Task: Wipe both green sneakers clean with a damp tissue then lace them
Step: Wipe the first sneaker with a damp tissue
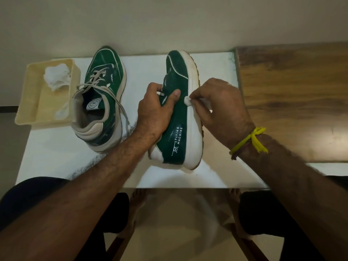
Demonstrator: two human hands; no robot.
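Sneaker [178, 117] gripped by left hand [154, 112] | right hand [222, 108] pinches tissue [187, 100], mostly hidden

Head view, single camera: worn on the person's head, facing forward and steeply down. Close range, wide-angle. Field takes in the white counter [56, 159] at centre, both forearms entering from the near edge, knees and bare feet below, wall at the far edge. No second view.
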